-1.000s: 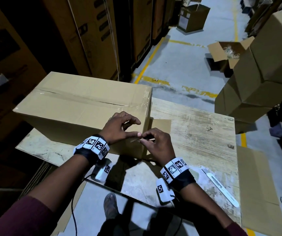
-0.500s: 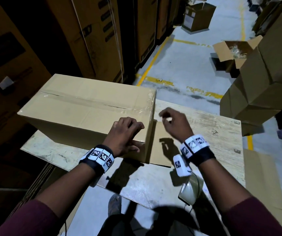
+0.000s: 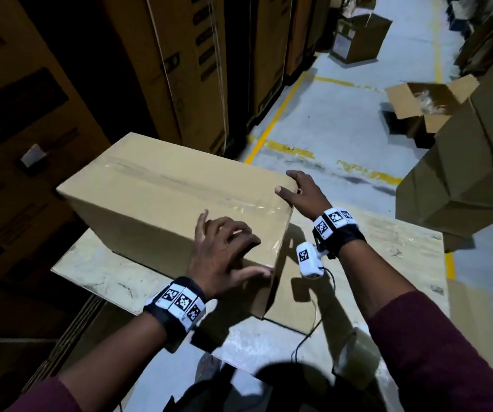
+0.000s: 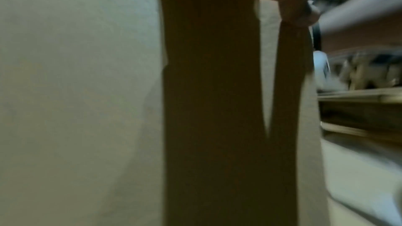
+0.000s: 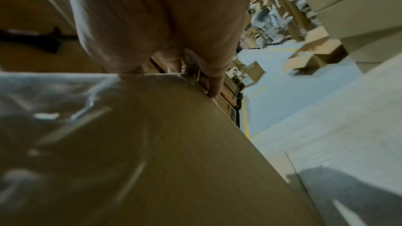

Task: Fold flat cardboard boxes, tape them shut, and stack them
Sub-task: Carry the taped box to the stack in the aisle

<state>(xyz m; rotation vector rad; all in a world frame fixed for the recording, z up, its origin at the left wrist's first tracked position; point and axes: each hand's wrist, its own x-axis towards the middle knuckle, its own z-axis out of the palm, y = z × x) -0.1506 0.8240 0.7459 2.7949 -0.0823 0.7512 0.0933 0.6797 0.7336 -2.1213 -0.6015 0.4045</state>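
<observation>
A folded cardboard box [image 3: 165,197] lies on the wooden table [image 3: 388,248], with clear tape [image 3: 239,203] running along its top seam and down the right end. My left hand [image 3: 224,251] rests on the near top edge by the right corner, fingers spread over the top and thumb along the near face. My right hand [image 3: 301,191] holds the far right top corner, thumb on top and fingers hooked over the far edge [image 5: 214,88]. The left wrist view shows only the pale box face [image 4: 76,92] close up and blurred.
A flat sheet of cardboard [image 3: 295,292] lies under the box's right end. Taped boxes [image 3: 462,173] are stacked beyond the table's right side. An open box [image 3: 423,105] stands on the floor behind them. Tall cartons [image 3: 197,69] line the left.
My right hand has left the near face and reached up to the box's far right corner. My left hand has slid from the near face up onto the top edge.
</observation>
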